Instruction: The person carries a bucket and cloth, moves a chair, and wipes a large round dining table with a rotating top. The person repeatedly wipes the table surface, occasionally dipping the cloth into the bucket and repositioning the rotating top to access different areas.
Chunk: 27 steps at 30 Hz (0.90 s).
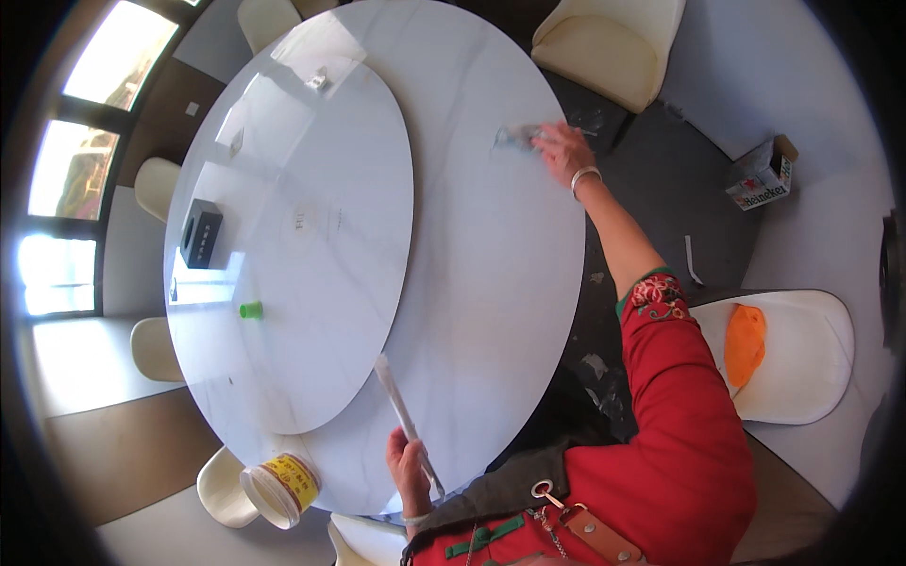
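Note:
My right hand (565,150), blurred, holds a crumpled pale, translucent piece (517,139), perhaps film or a cloth, at the edge of the round marble-patterned table (488,269). My left hand (409,467) grips a long, thin, whitish strip-like object (400,403) near the table's near edge; its far end reaches the rim of the round turntable (325,283). What the strip is made of I cannot tell. A plastic tub with a yellow label (283,488) lies tilted at the table's edge, left of my left hand.
On the turntable are a dark tissue box (202,233), a small green cup (250,310) and small crumpled scraps (318,79). Pale chairs (601,49) surround the table. An orange cloth (745,347) lies on the right chair. A Heineken carton (761,177) and litter (596,365) are on the floor.

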Motion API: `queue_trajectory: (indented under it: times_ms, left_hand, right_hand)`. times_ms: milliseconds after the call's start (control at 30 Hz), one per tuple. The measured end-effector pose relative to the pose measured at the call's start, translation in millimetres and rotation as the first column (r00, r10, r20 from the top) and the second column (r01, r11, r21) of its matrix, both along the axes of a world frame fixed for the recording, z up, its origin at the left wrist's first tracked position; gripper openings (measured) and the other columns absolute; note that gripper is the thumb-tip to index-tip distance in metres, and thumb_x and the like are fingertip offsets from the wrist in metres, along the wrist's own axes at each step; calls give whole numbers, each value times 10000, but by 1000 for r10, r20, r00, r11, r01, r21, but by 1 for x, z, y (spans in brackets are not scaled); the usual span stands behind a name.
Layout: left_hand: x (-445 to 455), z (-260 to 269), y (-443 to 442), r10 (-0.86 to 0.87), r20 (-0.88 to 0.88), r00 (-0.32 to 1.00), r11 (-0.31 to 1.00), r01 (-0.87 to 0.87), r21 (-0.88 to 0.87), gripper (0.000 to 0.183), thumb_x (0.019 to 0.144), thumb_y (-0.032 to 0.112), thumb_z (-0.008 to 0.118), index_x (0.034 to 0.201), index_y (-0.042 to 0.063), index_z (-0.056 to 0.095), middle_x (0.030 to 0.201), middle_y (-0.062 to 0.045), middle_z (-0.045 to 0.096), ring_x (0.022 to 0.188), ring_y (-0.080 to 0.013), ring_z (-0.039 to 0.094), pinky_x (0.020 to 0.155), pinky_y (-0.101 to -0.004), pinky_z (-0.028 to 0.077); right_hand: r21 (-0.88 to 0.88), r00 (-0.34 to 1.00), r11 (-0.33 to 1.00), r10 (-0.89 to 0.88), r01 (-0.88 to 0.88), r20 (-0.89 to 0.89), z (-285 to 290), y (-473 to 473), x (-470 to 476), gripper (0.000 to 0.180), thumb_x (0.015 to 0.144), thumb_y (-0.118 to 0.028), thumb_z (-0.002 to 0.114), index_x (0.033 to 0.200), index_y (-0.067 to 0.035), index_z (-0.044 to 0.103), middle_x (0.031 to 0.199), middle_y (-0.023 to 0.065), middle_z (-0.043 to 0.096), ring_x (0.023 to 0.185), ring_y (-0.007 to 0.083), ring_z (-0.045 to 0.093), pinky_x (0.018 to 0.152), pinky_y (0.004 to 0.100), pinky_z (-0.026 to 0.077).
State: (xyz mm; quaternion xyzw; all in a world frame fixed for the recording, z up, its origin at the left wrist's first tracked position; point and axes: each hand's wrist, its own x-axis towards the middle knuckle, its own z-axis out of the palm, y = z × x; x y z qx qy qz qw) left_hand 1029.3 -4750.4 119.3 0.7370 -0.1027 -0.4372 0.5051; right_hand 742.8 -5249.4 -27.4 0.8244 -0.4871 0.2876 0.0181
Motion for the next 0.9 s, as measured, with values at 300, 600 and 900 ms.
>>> queue_trajectory:
  times_ms: [300,600,900]
  left_hand:
    - [-21,-74,-86,-418,6,908,908,418,-11,336,833,108,616,1138,0,528,834,-21,550,661,-90,490,538,-232,410]
    - [-30,-69,-54,-512,-32,858,855,506,-110,526,899,218,607,1353,27,421,1066,-86,608,794,-124,587,672,-273,498]
    - [51,-6,174,-531,-309,789,844,459,-278,629,958,316,532,1476,118,235,1342,-104,471,1101,-175,523,894,-320,475]
  right_hand:
    - [569,691,628,-710,531,137,9,75,32,339,857,-166,569,1194,-194,553,1258,99,515,1085,312,558,888,444,474]
    - [774,851,619,-472,131,233,-20,361,-15,345,870,-157,551,1169,13,529,1022,177,620,911,313,605,815,382,479]
    - [568,191,240,-781,-787,595,124,538,158,228,875,-106,542,1099,-62,553,1019,68,604,924,214,605,811,346,511]
